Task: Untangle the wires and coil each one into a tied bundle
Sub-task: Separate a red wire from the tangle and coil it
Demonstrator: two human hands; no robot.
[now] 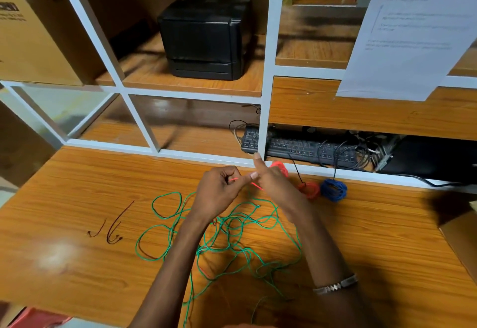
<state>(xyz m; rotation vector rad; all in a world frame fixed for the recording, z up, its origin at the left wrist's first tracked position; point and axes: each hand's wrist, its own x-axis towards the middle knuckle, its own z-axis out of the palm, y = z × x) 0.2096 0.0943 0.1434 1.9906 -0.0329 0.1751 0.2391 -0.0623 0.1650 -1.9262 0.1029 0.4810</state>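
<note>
Both hands [242, 185] raised, pinching red wire [255, 185], right forefinger straight

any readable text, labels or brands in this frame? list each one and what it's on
"Cardboard Box", partial heading on the white paper sheet hung on the shelf frame; the rest of the heading and all body lines are too blurred to read.
Dark print on the cardboard box at upper left: blurred, unreadable.
Key legends on the keyboard: too small to read.
Dark marker scrawl on the desk: not legible as text.
</note>
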